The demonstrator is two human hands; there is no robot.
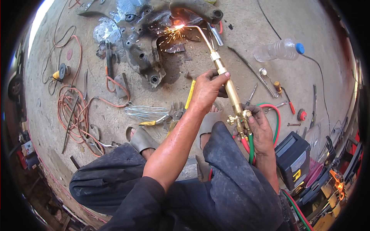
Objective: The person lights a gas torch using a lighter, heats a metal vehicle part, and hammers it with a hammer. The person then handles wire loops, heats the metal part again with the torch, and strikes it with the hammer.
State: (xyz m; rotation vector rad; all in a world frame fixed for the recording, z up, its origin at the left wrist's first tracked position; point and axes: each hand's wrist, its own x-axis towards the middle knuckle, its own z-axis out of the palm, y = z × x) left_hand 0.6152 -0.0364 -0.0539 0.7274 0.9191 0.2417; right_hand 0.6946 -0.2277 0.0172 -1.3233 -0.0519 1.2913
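Observation:
A brass gas torch (pixel 232 92) runs diagonally up to a bent tip, where a bright glow and orange sparks (pixel 175 31) show against a dark, rusty metal part (pixel 142 54) on the concrete floor. My left hand (pixel 210 87) is wrapped round the torch's barrel, thumb on top. Lower down, my right hand (pixel 259 129) holds the torch's valve end, its fingers by the brass knobs. Red and green hoses (pixel 251 148) leave the torch's bottom beside my right hand. The metal part has several round holes and a curved arm (pixel 198 9) at its top right.
At the left lie a coiled orange cable (pixel 73 115), an angle grinder (pixel 61 72) and an electrode holder (pixel 109 59). Pliers (pixel 176 111) rest near my sandalled feet. A plastic bottle (pixel 277 51), a ratchet (pixel 266 79) and a black toolbox (pixel 292 156) are on the right.

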